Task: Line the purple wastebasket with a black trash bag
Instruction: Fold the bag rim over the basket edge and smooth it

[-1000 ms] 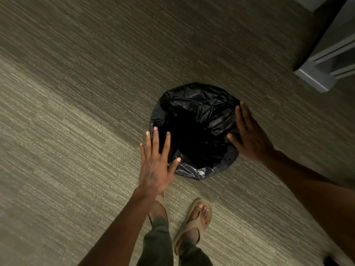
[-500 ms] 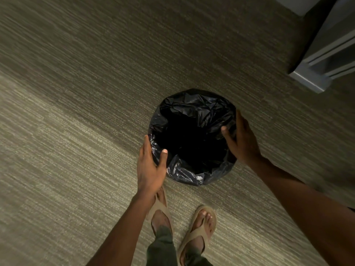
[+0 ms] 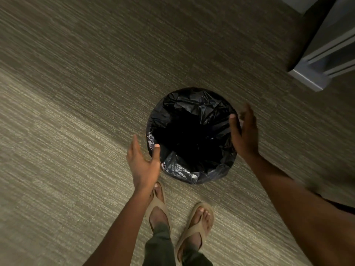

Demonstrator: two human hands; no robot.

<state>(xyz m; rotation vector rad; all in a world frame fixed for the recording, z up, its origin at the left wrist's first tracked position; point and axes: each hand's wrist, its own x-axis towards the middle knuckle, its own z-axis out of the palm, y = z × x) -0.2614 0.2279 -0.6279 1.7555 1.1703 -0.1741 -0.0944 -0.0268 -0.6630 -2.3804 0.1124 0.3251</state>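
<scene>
Wastebasket [image 3: 194, 175] seen from above, standing on a striped grey-green carpet [image 3: 76, 131]; its own colour is hidden, since a black trash bag [image 3: 192, 135] covers it entirely. Crinkled plastic is folded over the rim all the way round and hangs down the outside, while the inside of the bag sinks into darkness at the centre. A bunched fold of the bag bulges at the near edge, closest to the person's feet.

The left hand [image 3: 143, 164] is held at the near-left side of the rim, released, fingers spread and slightly curled, the thumb overlapping the bag's edge; whether it touches the plastic cannot be told. The right hand [image 3: 245, 133] stands at the right side of the rim, palm turned toward the bag, also released and gripping nothing, its thumb lying across the edge of the opening. Its fingers are somewhat blurred, so contact with the plastic cannot be told.

Two feet in tan flip-flops [image 3: 196, 227] stand just beside the wastebasket on the near side, below dark green trouser legs [image 3: 159, 246]. A grey piece of furniture [image 3: 317, 73] with pale edges occupies the upper right corner, well apart from the wastebasket.
</scene>
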